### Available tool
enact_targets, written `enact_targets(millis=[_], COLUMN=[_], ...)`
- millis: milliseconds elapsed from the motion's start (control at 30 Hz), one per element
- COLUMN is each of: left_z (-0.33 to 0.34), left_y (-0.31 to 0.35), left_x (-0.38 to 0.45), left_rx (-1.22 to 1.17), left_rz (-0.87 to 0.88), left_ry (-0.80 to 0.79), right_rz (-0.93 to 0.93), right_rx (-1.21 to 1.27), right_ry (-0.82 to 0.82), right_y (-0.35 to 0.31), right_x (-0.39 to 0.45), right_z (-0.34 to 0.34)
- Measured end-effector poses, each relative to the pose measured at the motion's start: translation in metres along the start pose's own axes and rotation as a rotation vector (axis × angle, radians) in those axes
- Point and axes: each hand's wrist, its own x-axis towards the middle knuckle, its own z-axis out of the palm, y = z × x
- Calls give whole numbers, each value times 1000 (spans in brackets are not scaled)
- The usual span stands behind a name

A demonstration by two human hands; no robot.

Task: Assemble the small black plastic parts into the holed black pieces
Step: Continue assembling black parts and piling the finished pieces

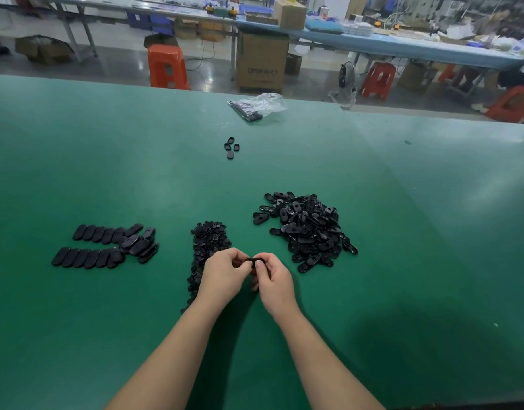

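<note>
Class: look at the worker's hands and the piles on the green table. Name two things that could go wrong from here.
1. Both hands pinch one black piece in mid-air; it could slip and drop into the small-parts pile below.
2. The loose holed-piece heap lies close to the right hand, so a forearm might scatter it.

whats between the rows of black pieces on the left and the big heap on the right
In the head view, the strip of small black parts lies between the rows and the big heap. Both hands, left hand and right hand, hold a black piece there too.
</note>
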Motion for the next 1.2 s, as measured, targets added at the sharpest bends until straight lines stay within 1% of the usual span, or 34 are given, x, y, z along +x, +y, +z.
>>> enact_targets(millis=[600, 833, 1000, 1100, 1200], left_z=[4, 1, 2, 2, -1], left_y=[5, 1, -1, -3, -6], left_x=[1, -2, -3, -3, -5], left_rx=[38, 73, 148, 233, 368], left_rz=[12, 143, 213, 318, 421], left_ry=[32, 6, 21, 31, 52], right_rz=[6, 3, 9, 19, 34], right_rx=[81, 82, 19, 36, 60], right_ry=[47, 55, 45, 41, 30], right_y=[1, 4, 4, 1, -1], right_x=[0, 1, 2, 1, 0], right_z=[3, 3, 2, 2, 1])
